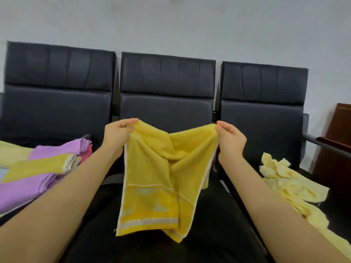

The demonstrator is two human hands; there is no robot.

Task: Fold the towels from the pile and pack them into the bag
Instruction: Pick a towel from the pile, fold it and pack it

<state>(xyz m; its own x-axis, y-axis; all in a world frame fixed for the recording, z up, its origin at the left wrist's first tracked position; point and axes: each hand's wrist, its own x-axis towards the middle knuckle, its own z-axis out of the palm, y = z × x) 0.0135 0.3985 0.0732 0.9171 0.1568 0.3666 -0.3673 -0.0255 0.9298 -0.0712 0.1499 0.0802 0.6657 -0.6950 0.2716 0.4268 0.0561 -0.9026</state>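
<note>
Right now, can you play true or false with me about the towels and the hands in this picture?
1. Both hands hold the yellow towel up by its top corners. True: the left hand and the right hand each pinch a corner.
2. The yellow towel is already folded flat. False: it hangs loose and twisted in the middle.
3. Folded purple towels lie on the left side. True.
4. The pale yellow cloths on the right are in a tidy stack. False: they lie crumpled.
5. The seats behind are red. False: they are black.
</note>
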